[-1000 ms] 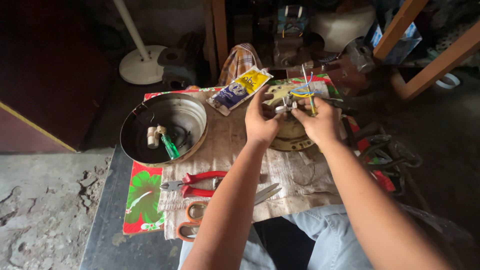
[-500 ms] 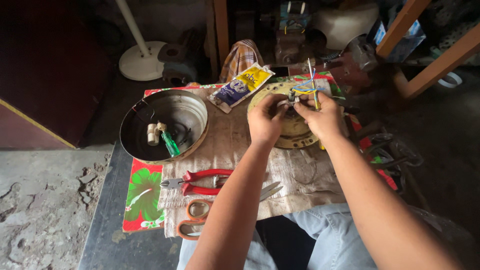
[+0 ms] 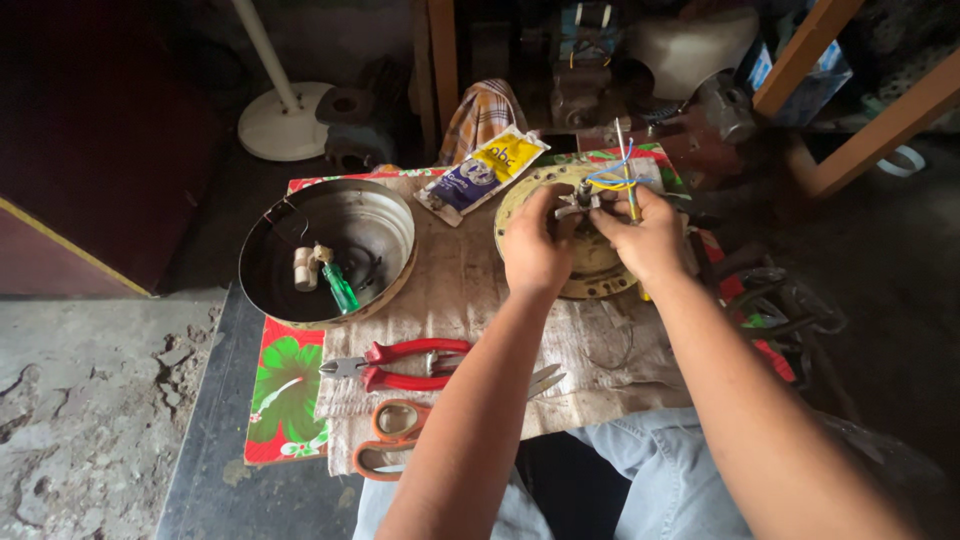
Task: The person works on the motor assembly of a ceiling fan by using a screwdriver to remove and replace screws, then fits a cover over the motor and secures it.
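Left hand and right hand meet over round metal motor plate, at 1 o'clock on cloth-covered table. Fingers of both pinched narrow on small metal part at plate centre. Blue and yellow wires just above right hand. Metal bowl at 10 o'clock holds green-handled screwdriver. Red pliers and orange scissors at 7 o'clock. Yellow-and-purple packet at 12 o'clock.
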